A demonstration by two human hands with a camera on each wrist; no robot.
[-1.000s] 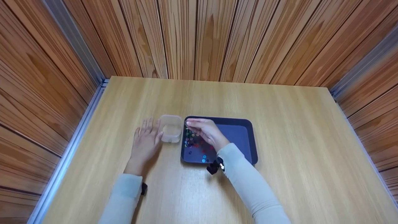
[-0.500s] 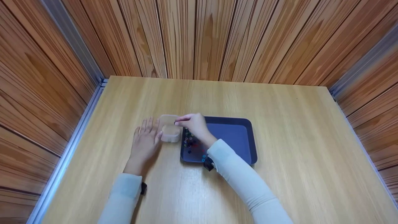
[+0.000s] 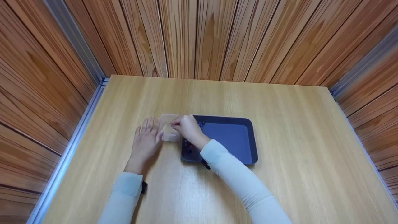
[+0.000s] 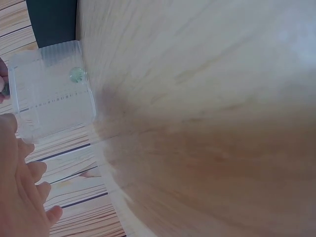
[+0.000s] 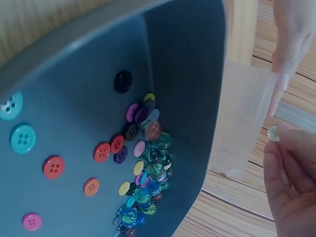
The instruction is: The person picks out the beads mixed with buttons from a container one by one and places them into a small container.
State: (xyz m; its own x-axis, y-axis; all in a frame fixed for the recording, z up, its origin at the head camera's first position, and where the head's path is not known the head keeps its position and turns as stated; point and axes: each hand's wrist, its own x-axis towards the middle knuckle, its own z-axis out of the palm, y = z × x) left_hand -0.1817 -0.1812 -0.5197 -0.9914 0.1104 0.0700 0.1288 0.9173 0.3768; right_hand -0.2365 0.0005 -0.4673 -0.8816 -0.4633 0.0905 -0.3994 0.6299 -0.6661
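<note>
A small clear plastic container (image 3: 166, 130) stands on the wooden table just left of a dark blue tray (image 3: 231, 137). My left hand (image 3: 145, 138) lies flat on the table, its thumb against the container's left side. My right hand (image 3: 174, 125) hovers over the container with its fingers curled together. In the right wrist view its fingertips (image 5: 282, 142) pinch a small clear glass bead (image 5: 273, 133) above the container (image 5: 247, 113). One greenish bead (image 4: 76, 74) lies inside the container (image 4: 49, 94). The tray (image 5: 74, 74) holds a pile of glass beads (image 5: 148, 173) and scattered coloured buttons (image 5: 53, 166).
The table sits in a wood-panelled corner with metal rails along its left and right edges. Bare tabletop (image 3: 279, 124) stretches right of and behind the tray. The tray's right half shows bare floor.
My right hand has moved left from the tray's bead pile to above the container. The left hand and the container have stayed put.
</note>
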